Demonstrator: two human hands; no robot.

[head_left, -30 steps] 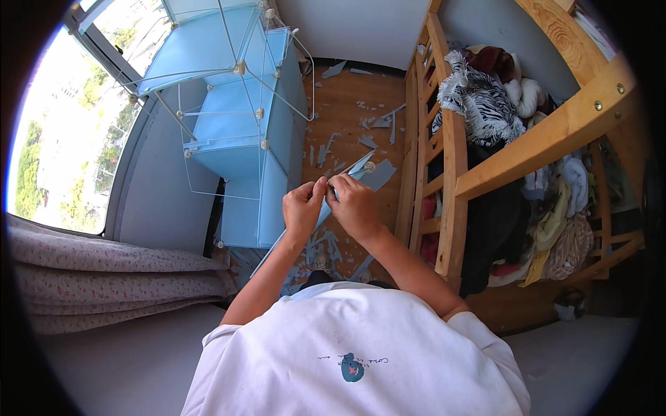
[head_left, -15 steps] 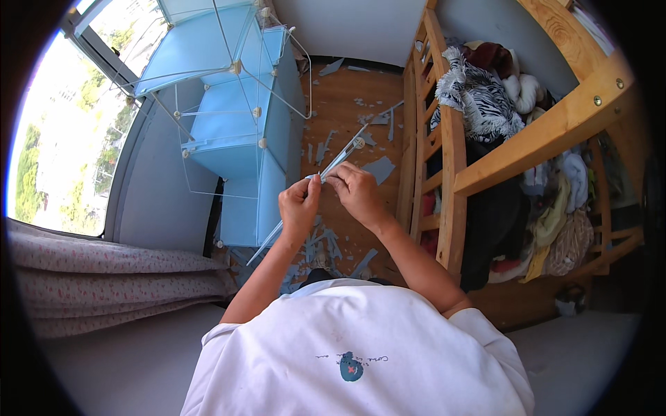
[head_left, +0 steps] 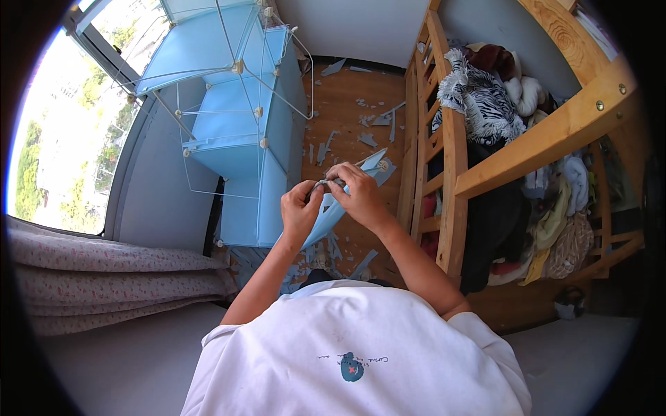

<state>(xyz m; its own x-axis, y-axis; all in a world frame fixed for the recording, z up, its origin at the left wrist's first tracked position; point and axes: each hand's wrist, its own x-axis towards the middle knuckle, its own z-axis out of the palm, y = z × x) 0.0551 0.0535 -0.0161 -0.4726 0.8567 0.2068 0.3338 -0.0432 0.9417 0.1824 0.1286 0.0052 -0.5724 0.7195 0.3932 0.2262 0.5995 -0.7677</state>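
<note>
Held about mid-frame: light blue panel (head_left: 326, 220), slanting to upper right, round cream connector (head_left: 382, 166) near upper end. Pinched at the edge by left hand (head_left: 300, 208) and right hand (head_left: 359, 199), close together. Seems light, thin, flexible, likely crease-prone; best gripped by edge or connector, not mid-sheet.

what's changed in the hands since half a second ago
The blue panel, nearly edge-on then, has turned so more of its face shows; its far end, with the round connector, has swung right and toward the person. The left hand and right hand stay close together at the panel. The blue shelf and wooden frame are unchanged.
</note>
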